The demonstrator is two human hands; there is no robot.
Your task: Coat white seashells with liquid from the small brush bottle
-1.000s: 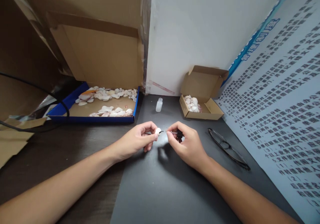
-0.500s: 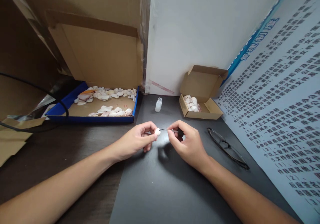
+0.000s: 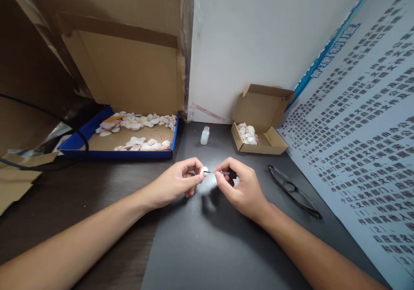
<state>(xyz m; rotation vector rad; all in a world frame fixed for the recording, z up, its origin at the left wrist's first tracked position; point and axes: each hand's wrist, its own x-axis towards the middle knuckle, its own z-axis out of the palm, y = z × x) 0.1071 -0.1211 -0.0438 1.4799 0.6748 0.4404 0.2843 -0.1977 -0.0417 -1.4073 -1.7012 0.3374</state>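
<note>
Shell (image 3: 205, 169) sits in left hand (image 3: 184, 178), brush (image 3: 225, 173) in right hand (image 3: 243, 187).

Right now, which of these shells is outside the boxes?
The white shell held in the left hand, with the thin brush in the right hand pointing at it; the other shells lie inside the blue box and the small cardboard box.

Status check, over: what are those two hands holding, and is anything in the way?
Left hand: pinching a small white shell. Right hand: gripping a thin brush, tip at the shell. Bottle stands beyond both, glasses lie right: neither in the way.
</note>
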